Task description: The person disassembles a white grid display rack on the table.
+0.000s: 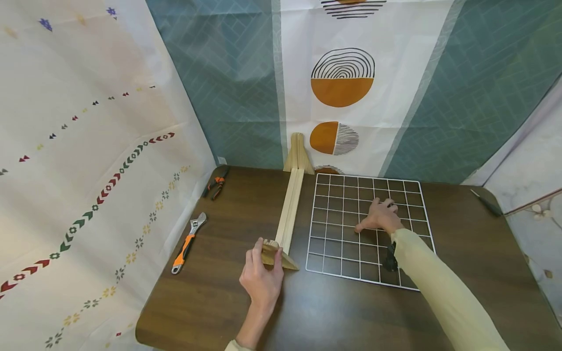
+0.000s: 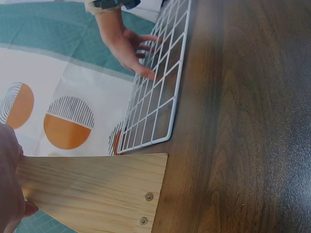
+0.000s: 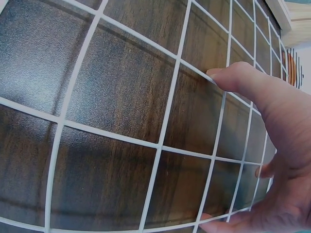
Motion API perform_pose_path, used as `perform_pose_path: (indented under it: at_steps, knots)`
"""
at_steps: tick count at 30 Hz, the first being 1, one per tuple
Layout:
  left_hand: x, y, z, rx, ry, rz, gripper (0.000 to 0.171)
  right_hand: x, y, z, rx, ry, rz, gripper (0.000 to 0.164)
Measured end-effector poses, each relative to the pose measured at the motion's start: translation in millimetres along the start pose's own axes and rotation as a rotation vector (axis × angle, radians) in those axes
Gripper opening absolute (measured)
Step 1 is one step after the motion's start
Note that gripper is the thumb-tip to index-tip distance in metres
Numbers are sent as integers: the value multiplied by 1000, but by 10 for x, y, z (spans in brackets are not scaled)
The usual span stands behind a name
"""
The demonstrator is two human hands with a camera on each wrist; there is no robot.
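Note:
A wooden stand (image 1: 290,209) lies on the table, a long pale bar with a tapered board at each end. At its near end my left hand (image 1: 262,280) pinches the end board (image 2: 97,189) between thumb and fingers; two screw heads show on that board's face. To the right of the stand, a white wire grid panel (image 1: 333,254) lies across the table. Over the panel's middle my right hand (image 1: 380,217) is spread, thumb and fingers apart. In the right wrist view its thumb (image 3: 238,80) touches a wire, and other fingertips reach wires farther along.
On the table's left side lie pliers (image 1: 215,187) with orange and black handles and an adjustable wrench (image 1: 188,246). A dark-handled pointed tool (image 1: 488,204) is near the far right corner. Patterned curtains (image 1: 219,87) hang directly behind the table.

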State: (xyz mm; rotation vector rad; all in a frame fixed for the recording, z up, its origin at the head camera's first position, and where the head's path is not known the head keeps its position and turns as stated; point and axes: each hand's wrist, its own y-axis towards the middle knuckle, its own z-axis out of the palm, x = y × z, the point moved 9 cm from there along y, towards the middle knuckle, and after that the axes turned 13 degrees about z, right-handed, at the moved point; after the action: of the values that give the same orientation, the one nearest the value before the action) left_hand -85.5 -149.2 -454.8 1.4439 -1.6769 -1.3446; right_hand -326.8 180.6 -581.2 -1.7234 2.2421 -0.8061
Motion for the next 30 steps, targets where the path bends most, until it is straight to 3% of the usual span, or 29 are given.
perform_pose_path:
  at_steps: [30]
  knots:
    - [10,15,8,20,6,-10,52,30,55,-7,12,-68,-4,135]
